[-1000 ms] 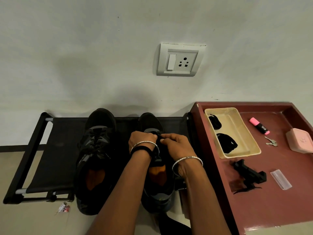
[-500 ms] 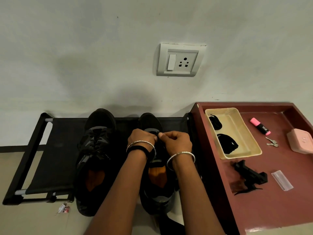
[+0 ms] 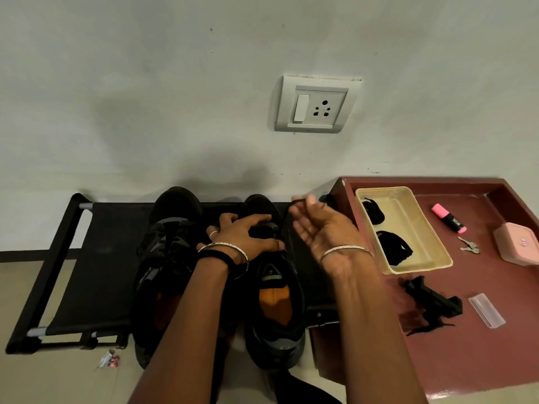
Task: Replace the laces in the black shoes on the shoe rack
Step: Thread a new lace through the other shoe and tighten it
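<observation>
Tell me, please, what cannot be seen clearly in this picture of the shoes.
Head view, eyelets of the right black mesh shoe: covered by the left hand.
Head view, fingertips of the right hand: motion-blurred, so a grip on the thin black lace is unclear.
Head view, pink plastic box: cut off by the right edge.
Head view, pink highlighter print: too small.
</observation>
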